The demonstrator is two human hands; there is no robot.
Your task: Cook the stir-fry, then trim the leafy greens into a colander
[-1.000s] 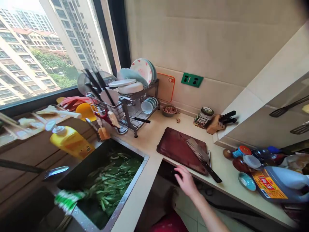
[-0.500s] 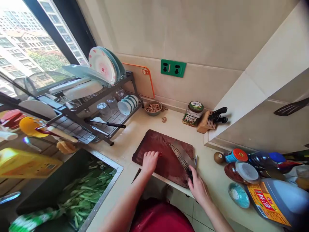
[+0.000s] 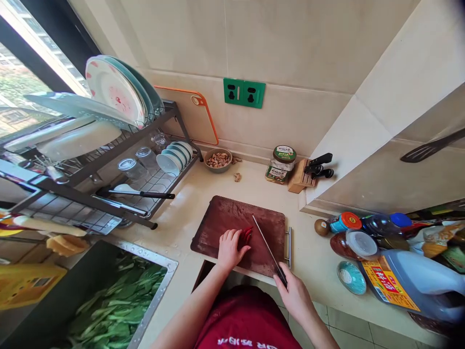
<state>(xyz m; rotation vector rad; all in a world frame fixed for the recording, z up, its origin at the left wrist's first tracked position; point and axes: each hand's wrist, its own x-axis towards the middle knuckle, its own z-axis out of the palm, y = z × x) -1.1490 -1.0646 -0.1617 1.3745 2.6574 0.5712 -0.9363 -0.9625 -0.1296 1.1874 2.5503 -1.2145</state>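
My left hand (image 3: 229, 248) presses down on a small bunch of red chili peppers (image 3: 247, 236) lying on the dark red cutting board (image 3: 225, 218). My right hand (image 3: 296, 295) grips the black handle of a cleaver (image 3: 268, 247), whose blade stands on edge just right of the chilies, pointing away from me. The board sits at the counter's front edge, with its metal handle (image 3: 289, 240) on the right side.
A dish rack (image 3: 109, 160) with plates, bowls and glasses stands at the left, above a sink (image 3: 109, 300) full of green vegetables. A bowl of nuts (image 3: 218, 160), a jar (image 3: 281, 164) and a knife block (image 3: 305, 174) line the wall. Bottles and an oil jug (image 3: 417, 286) crowd the right.
My right hand has taken the cleaver's handle and turned the blade up on edge beside the chilies. My left hand came onto the board and now holds the chilies. My view shifted right.
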